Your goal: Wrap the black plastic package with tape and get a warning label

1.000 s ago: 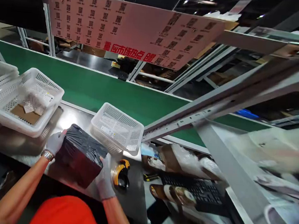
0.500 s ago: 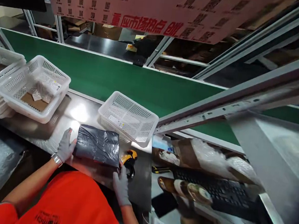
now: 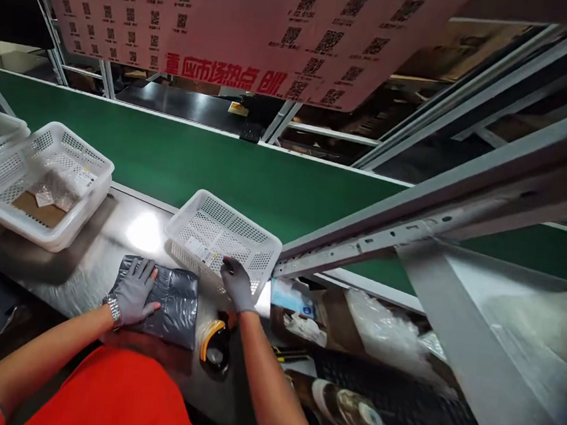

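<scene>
My left hand (image 3: 136,292), in a grey glove, lies flat with fingers spread on a dark plastic-wrapped package (image 3: 174,305) on the metal bench. Above the near side of a white perforated basket (image 3: 203,215) is my right hand (image 3: 237,285), also gloved. Its fingers are curled in, and whatever they may hold is hidden. A label (image 3: 198,250) shows on the basket floor, left of the right hand. Close to the package's right edge stands a black and yellow tape dispenser (image 3: 215,346).
Stacked white baskets (image 3: 84,200) stand on the left, the top one holding bubble-wrapped goods (image 3: 58,189). Behind the bench runs a green conveyor belt (image 3: 169,155). A metal beam (image 3: 361,240) slants across the right, above a keyboard (image 3: 373,375). A pink code sheet (image 3: 220,33) hangs overhead.
My left hand has gone from the package's left edge to lying on its top. The right hand has left the package's right side and moved up to the basket. The camera view has shifted.
</scene>
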{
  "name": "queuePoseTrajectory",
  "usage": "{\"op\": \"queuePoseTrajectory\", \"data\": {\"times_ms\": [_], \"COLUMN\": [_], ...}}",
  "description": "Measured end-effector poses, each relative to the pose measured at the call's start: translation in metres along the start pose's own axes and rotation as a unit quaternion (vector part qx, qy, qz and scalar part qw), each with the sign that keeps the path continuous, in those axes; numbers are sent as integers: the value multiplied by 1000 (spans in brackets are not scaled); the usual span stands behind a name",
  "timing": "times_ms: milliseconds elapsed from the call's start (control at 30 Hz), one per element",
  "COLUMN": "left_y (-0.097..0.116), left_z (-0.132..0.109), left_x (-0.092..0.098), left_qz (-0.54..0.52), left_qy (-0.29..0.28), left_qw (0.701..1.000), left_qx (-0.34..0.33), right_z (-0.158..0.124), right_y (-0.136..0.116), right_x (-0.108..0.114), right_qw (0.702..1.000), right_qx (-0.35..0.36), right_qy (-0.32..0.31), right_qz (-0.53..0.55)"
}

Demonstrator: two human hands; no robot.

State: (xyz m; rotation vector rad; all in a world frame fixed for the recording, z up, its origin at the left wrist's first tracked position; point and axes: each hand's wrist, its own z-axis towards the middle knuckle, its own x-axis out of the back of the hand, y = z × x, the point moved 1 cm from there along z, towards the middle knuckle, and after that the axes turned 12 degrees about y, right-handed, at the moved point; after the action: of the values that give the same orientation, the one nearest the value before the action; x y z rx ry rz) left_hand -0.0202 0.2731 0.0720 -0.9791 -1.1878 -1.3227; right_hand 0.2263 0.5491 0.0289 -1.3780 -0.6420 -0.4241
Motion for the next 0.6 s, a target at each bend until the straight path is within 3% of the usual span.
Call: {"op": "queuePoseTrajectory", "data": {"times_ms": [133,300,467,600], "left_y": [0,-4,-6,-6], "left_z": [-4,-13,-17,-14], "left_x": [-3,-12,-13,-14], "left_qz": [8,16,37,45], "left_qy": [1,35,65,75], "left_qw": [1000,999,997,996], "left_qx": [0,-2,-11,-16], "right_z": [51,75,84,78], "right_y": [-1,10,27,22], "right_x": [-32,-61,-66,-55], "right_qw": [997,989,980,985], "right_qx": [0,-6,-40,-36], "right_qy": [-65,-118,-155,-151], "right_qz": [-49,-93,-119,-76]}}
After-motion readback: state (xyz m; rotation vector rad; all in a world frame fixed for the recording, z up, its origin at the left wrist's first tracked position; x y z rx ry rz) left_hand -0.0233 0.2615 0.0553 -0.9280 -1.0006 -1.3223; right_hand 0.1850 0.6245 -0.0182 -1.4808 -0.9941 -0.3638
